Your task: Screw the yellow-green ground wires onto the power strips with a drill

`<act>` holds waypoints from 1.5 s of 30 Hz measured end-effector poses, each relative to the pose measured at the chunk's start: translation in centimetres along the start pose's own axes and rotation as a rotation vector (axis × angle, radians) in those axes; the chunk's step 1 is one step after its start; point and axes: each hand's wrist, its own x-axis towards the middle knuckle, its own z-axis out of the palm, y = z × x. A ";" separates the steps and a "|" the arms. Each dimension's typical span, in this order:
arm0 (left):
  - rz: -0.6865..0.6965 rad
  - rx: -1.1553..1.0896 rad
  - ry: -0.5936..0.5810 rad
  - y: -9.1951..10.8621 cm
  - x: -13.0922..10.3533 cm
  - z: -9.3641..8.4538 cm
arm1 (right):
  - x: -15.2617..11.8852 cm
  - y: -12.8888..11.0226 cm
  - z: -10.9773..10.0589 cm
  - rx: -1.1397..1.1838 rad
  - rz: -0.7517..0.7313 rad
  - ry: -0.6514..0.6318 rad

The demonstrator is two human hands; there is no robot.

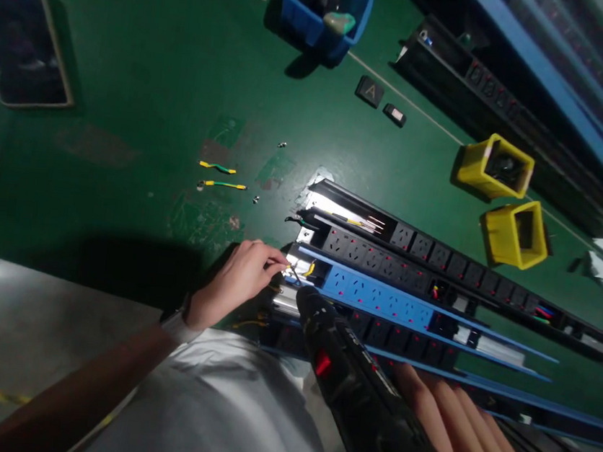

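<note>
My left hand (241, 275) pinches a small yellow-ended wire (289, 266) at the left end of the blue socket strip (374, 300). In my right hand (466, 433) is a black power screwdriver (359, 392), its bit pointing at that same end, close to my left fingertips. The fingers of the right hand are partly hidden behind the tool. Black socket strips (439, 258) lie alongside the blue one. To the left, two short yellow-green wires (224, 185) and some small screws (282, 145) rest on the green table.
A blue bin (308, 31) stands at the top, with two yellow bins (518, 234) at the right. A tablet (25, 42) lies at the upper left. Two small black blocks (370, 91) sit near the middle. More long strips (512, 101) extend across the upper right. The table edge (109, 293) runs below.
</note>
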 end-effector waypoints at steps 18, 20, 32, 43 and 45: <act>0.099 -0.053 -0.013 -0.8 0.2 0.1 | 5.1 -1.1 -0.7 -0.183 -0.030 -0.074; 0.160 -0.036 -0.035 -1.1 0.3 -0.2 | 6.6 -1.5 -0.9 -0.242 0.028 -0.087; 0.504 0.173 0.131 -1.4 -1.0 -0.5 | 9.8 -3.8 -2.0 -0.259 0.098 -0.167; 0.450 0.154 0.305 -3.5 -0.8 2.7 | 7.8 -4.2 -0.4 -0.224 0.028 0.031; 0.432 0.135 0.272 -3.2 -0.9 2.2 | 7.5 -4.2 -0.3 -0.202 0.036 0.033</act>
